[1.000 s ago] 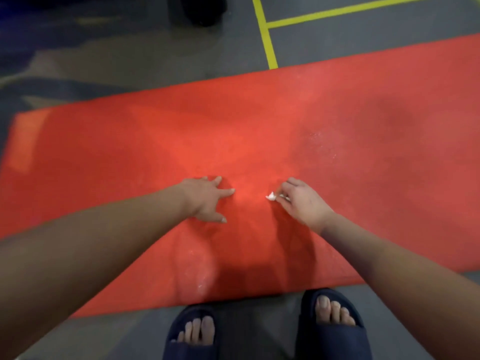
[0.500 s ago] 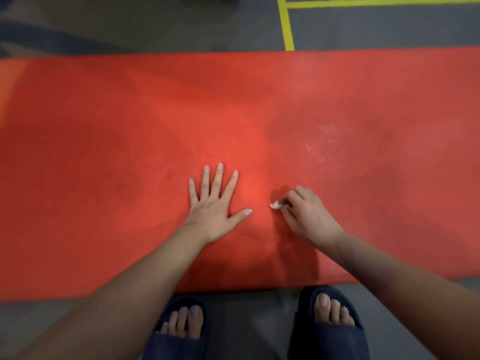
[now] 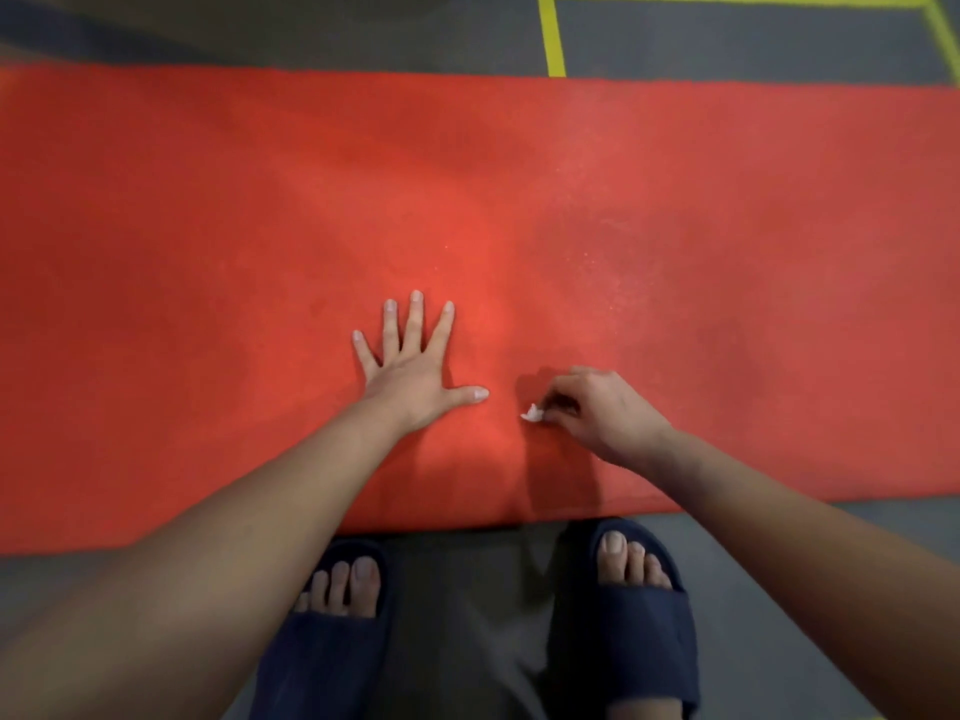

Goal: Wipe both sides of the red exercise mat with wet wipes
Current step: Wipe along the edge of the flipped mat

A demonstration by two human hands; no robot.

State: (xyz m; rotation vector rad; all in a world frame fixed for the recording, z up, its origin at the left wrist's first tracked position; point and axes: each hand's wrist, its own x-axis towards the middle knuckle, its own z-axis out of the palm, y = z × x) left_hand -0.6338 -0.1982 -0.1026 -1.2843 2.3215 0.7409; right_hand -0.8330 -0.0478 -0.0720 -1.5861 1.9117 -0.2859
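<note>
The red exercise mat [image 3: 208, 226] lies flat on the grey floor and spans the whole width of the head view. My left hand [image 3: 410, 371] rests flat on the mat near its front edge, fingers spread. Just to its right, my right hand [image 3: 597, 410] pinches a small crumpled white wipe [image 3: 532, 413] with curled fingers; only a tip of the wipe shows, low over the mat surface. Faint pale specks dot the mat to the right of centre.
My two feet in dark blue slippers [image 3: 639, 621] stand on the grey floor right at the mat's front edge. Yellow tape lines [image 3: 554, 39] cross the floor behind the mat at the upper right.
My left hand has turned from pointing right to lying flat with fingers spread forward. My view has swung so the mat lies level. The right hand keeps pinching the wipe at about the same spot.
</note>
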